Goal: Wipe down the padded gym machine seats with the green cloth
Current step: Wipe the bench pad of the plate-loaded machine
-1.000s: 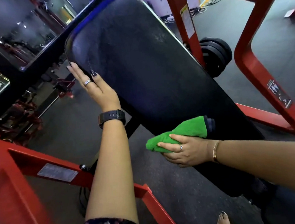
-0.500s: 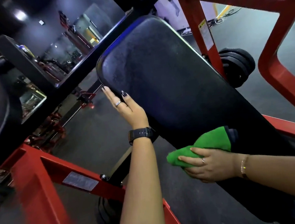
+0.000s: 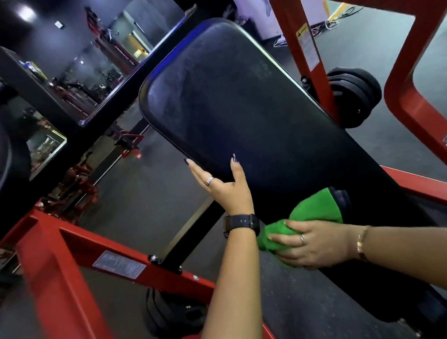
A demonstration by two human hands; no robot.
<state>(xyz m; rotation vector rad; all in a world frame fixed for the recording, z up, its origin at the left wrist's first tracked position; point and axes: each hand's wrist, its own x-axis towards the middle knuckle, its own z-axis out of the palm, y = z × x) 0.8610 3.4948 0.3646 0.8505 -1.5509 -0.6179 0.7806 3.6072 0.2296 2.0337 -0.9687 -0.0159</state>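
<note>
A long black padded seat (image 3: 238, 108) slopes from upper left down to lower right. My left hand (image 3: 224, 188) rests on its left edge, fingers straight along the side and thumb lying on the top face. Just below it, my right hand (image 3: 312, 245) grips a bunched green cloth (image 3: 315, 207) and presses it against the pad's left edge. The cloth's upper part lies on the pad's face.
A red steel frame (image 3: 63, 264) runs under and left of the pad, with a red upright (image 3: 301, 49) behind it. Black weight plates (image 3: 353, 95) hang at the right; more plates (image 3: 170, 317) sit low under my left arm. Dark rubber floor surrounds the machine.
My left hand has slid down the pad's left edge from near the top corner toward my right hand. The cloth stays at the same spot on the lower edge.
</note>
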